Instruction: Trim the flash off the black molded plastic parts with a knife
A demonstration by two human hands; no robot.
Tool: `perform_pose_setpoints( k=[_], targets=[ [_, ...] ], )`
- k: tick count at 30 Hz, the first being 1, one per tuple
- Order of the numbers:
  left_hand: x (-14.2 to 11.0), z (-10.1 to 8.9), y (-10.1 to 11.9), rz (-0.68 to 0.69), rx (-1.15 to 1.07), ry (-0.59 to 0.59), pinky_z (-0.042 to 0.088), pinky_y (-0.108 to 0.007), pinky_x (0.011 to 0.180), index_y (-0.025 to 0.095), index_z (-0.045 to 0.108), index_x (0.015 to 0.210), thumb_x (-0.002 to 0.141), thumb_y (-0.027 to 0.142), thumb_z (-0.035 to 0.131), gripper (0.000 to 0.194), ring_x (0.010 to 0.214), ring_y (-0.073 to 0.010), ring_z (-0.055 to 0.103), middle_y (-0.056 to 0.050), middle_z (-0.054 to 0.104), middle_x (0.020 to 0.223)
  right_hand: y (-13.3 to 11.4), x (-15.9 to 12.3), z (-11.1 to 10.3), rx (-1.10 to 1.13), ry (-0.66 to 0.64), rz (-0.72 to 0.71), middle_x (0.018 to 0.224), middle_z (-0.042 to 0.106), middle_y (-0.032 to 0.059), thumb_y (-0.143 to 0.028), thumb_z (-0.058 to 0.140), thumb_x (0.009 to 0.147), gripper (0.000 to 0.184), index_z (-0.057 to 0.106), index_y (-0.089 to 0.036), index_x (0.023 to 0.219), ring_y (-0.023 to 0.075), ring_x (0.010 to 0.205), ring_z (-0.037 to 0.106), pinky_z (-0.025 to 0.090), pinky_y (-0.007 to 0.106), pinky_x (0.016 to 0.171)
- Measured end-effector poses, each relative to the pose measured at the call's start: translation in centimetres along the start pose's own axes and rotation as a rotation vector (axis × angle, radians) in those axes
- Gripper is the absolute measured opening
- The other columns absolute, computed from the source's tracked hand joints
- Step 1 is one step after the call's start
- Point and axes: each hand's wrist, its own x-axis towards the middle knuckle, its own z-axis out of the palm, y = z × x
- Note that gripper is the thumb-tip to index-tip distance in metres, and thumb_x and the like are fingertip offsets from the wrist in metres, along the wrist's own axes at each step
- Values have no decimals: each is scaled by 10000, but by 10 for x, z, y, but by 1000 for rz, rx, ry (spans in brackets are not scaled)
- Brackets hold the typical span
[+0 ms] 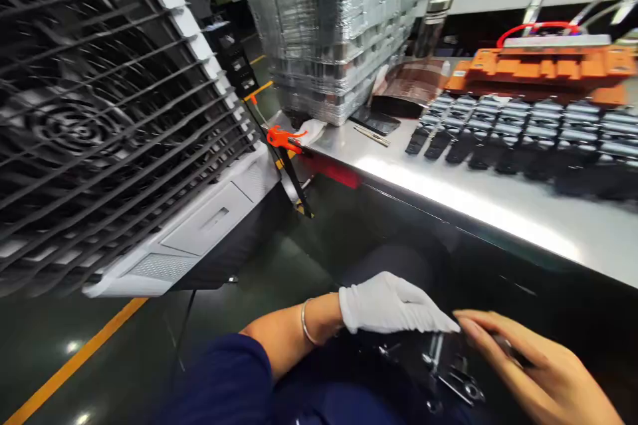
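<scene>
My left hand (391, 305), in a white glove, lies over the top edge of a black part with metal fittings (438, 368) held low in my lap; a thin bracelet circles that wrist. My bare right hand (538, 368) rests on the same part from the right, fingers stretched along it and curled at its edge. Both hands touch the part below the front edge of a steel workbench (478, 202). The part is dark and blurred, so I cannot make out its shape.
Rows of black and silver parts (523, 133) lie on the bench. Behind them sit an orange fixture (543, 70) and a tall stack of clear plastic trays (333, 26). A large grilled fan unit (114, 119) stands at left. An orange clamp (282, 138) hangs at the bench corner.
</scene>
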Motion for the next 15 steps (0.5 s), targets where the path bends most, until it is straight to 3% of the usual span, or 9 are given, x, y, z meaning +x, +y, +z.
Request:
perform_pose_setpoints(
  k=[3,5,12,15],
  targets=[
    [-5,-1,7,54,2,69,544,-266,775,227,738,843,822,371,579,215,841,-183,684,-6,745,853,-22,6,-5,-19,96,105,755,708,48,-483,564,827,319,690,-218,951,173,586,653,541,238,497],
    [-5,-1,8,50,7,87,544,-293,725,222,732,776,802,364,607,190,774,-190,674,-18,740,805,-31,5,-5,1,92,133,769,691,38,-450,512,873,318,654,-211,1027,155,629,638,533,237,551],
    [-2,3,4,-59,41,7,464,-226,570,181,693,687,781,402,603,256,621,-134,590,-5,672,663,-35,-10,-4,136,-93,23,704,650,23,-299,524,905,222,692,-157,884,100,613,564,442,207,575],
    [-2,5,6,-113,15,-19,442,-222,539,184,686,671,764,423,613,267,584,-128,561,4,646,630,-35,-11,-9,162,-151,49,722,647,16,-293,528,905,214,693,-157,901,93,627,559,433,201,585]
  ],
)
